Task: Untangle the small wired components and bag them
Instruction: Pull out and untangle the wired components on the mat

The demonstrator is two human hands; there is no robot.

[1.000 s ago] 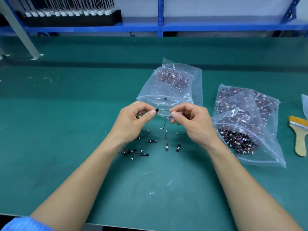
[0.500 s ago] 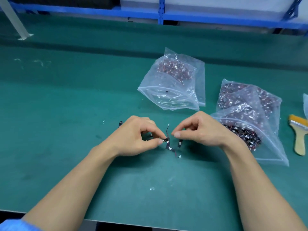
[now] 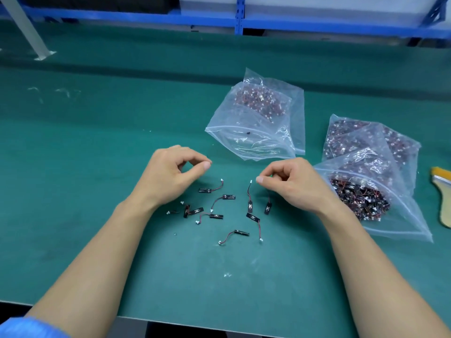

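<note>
Several small wired components (image 3: pixel 229 197), black strips with thin red-black leads and white plugs, lie spread apart on the green mat. My left hand (image 3: pixel 170 174) hovers just above their left side with loosely curled fingers, thumb and fingertips apart, holding nothing. To the right, my right hand (image 3: pixel 290 184) has its thumb and forefinger tips together beside the white plug of one upright lead (image 3: pixel 249 193); I see nothing pinched. A clear bag (image 3: pixel 253 142) partly filled with components lies behind the hands, its mouth facing me.
Two more clear bags (image 3: pixel 371 191) packed with tangled components lie at the right, the nearer one open toward my right wrist. A brush (image 3: pixel 441 191) sits at the far right edge. Blue shelving (image 3: pixel 239 20) runs along the back.
The tangled pair that both hands pinched is no longer held; it lies separated on the mat. Both hands have drawn apart and upward, uncovering the scattered components.
</note>
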